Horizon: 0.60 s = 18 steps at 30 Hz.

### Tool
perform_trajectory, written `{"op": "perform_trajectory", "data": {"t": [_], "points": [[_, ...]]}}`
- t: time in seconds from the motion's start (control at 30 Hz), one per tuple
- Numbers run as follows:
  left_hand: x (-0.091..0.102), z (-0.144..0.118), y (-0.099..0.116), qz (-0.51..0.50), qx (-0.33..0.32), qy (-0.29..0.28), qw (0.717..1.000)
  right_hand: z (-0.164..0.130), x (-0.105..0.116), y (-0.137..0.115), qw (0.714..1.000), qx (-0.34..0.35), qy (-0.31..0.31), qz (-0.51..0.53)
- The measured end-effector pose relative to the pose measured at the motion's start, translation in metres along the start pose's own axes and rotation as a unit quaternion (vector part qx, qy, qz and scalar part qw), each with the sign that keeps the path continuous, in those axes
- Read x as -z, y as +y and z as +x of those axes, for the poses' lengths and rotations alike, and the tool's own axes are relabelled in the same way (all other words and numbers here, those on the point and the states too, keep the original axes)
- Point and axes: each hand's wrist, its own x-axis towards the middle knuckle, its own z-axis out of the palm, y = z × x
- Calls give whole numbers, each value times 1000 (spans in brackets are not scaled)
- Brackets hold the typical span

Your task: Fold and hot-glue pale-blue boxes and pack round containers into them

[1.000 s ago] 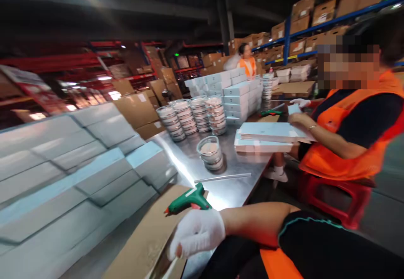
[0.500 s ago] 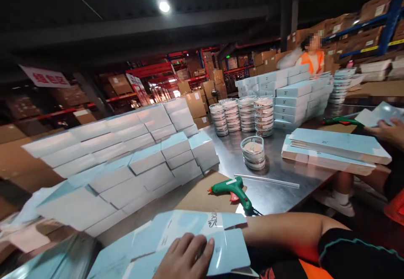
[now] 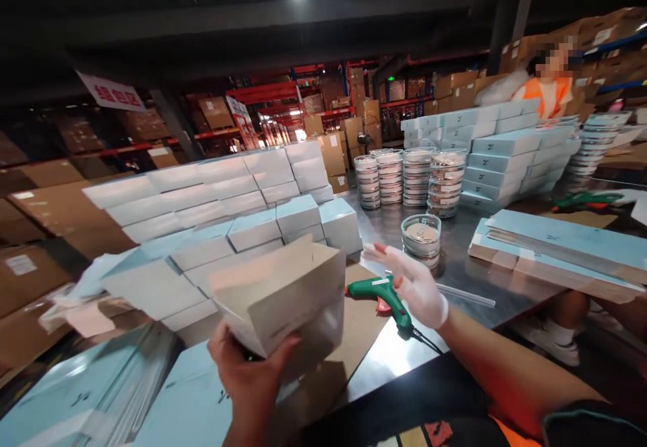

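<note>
The flat blue carton blank of half a second ago is now a popped-open carton (image 3: 283,299) clamped in the bare left hand (image 3: 247,373) just left of the green glue gun (image 3: 381,295), gloved right hand (image 3: 409,278) spread empty above the gun.

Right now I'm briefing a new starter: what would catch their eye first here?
The left hand grips a half-formed pale box low at centre. Beside it the gloved right hand spreads open above a green glue gun on the steel table. A wall of blue boxes fills the left.
</note>
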Motion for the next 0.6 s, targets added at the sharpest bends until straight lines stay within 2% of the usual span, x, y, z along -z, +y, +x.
{"op": "perform_trajectory", "data": {"t": [0.07, 0.13, 0.27, 0.4, 0.53, 0.6], "points": [[-12, -9, 8, -101, 111, -41, 988, -2, -9, 11, 999, -30, 3, 30], [-25, -18, 23, -182, 157, -111, 964, -4, -25, 17, 997, -63, -17, 28], [-38, -22, 39, -230, 121, -175, 950, -9, -43, 17, 994, -112, 11, -13], [-33, -9, 39, -212, 118, -215, 946, -8, -39, 14, 992, -123, 21, -20], [-31, -3, 46, -169, 44, -194, 965, -2, -35, 5, 988, -151, 11, 33], [-32, -6, 50, -161, 0, -182, 970, 3, -39, -2, 982, -176, 32, 61]]}}
